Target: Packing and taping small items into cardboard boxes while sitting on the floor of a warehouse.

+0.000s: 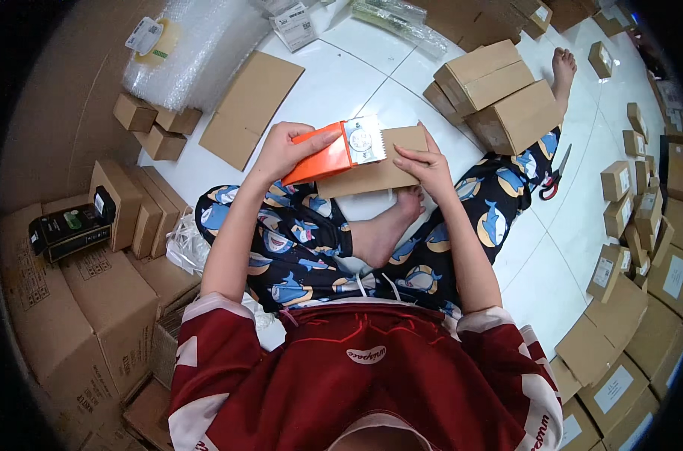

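My left hand grips an orange box, thumb along its top face. A white-silver packet with a serrated edge pokes out of the box's right end; it bears printing. In my right hand is a flat piece of brown cardboard, pinched near its right end. The cardboard lies partly under the box and packet, which hide some of it. Both things are held above my crossed legs, over the white tiled floor.
Beyond my hands a flat cardboard sheet lies on the floor, near a bubble wrap roll bearing a tape roll. Cartons are stacked ahead right. Scissors rest right of my knee. Several small labelled boxes line the right.
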`<state>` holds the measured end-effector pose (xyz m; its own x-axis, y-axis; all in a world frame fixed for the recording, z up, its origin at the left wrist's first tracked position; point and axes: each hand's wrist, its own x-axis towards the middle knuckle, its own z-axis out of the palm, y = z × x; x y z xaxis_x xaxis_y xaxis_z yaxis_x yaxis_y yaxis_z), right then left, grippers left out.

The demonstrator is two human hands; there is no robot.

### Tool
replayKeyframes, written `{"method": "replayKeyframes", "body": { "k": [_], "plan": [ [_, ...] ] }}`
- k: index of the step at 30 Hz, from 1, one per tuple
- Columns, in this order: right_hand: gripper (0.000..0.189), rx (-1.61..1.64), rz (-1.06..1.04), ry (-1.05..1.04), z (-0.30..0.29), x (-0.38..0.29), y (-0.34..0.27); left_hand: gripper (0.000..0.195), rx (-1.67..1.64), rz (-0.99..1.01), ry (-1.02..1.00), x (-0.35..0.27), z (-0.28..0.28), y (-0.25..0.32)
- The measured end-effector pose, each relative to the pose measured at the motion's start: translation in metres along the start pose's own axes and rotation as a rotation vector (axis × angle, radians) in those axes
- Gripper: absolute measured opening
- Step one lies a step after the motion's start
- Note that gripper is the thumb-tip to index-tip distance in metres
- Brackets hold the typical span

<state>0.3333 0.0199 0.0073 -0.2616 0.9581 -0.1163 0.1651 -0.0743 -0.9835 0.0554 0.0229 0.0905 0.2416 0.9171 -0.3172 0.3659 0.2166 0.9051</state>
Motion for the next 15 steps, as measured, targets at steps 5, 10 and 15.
{"method": "replayKeyframes", "body": {
  "k": [5, 10, 15],
  "plan": [
    [0.026, -0.056, -0.057, 0.019, 0.000, 0.002, 0.005, 0.037, 0.115, -0.011, -0.034, 0.003, -0.002, 0.001],
    [0.021, -0.363, -0.322, 0.481, 0.022, -0.003, -0.039, 0.045, 0.053, -0.027, 0.001, 0.002, 0.000, 0.000],
    [0.027, 0.412, 0.370, 0.062, 0.053, 0.001, -0.076, 0.043, 0.044, 0.030, -0.032, 0.001, 0.001, 0.003]
  ]
}}
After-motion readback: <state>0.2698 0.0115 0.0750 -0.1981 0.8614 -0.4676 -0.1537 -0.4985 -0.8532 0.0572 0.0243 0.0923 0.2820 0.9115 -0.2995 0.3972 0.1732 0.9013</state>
